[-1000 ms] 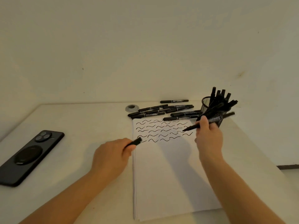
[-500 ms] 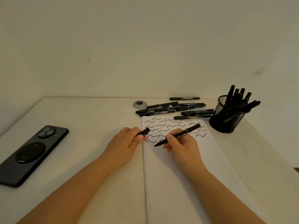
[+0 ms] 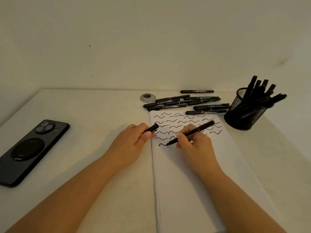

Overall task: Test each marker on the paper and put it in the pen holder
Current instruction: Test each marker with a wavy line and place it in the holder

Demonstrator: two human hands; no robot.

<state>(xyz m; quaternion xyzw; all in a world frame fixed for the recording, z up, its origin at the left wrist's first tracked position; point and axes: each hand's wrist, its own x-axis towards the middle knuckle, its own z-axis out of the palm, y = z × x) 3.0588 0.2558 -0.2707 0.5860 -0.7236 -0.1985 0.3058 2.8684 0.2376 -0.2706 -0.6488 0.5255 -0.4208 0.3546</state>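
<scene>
Drawing a squiggle, the right hand (image 3: 195, 142) is pinching the slim black marker (image 3: 191, 132), tip touching the white paper sheet (image 3: 193, 174). The left hand (image 3: 133, 143) is gripping its black cap (image 3: 151, 128). Smearing wet ink is likely. The black mesh pen holder (image 3: 244, 113) is standing crowded near the desk (image 3: 92, 115) edge; bare room lies left.

Office-like desk (image 3: 84, 106); cable grommet (image 3: 147, 97); pen holder (image 3: 244, 115); bare wall.
</scene>
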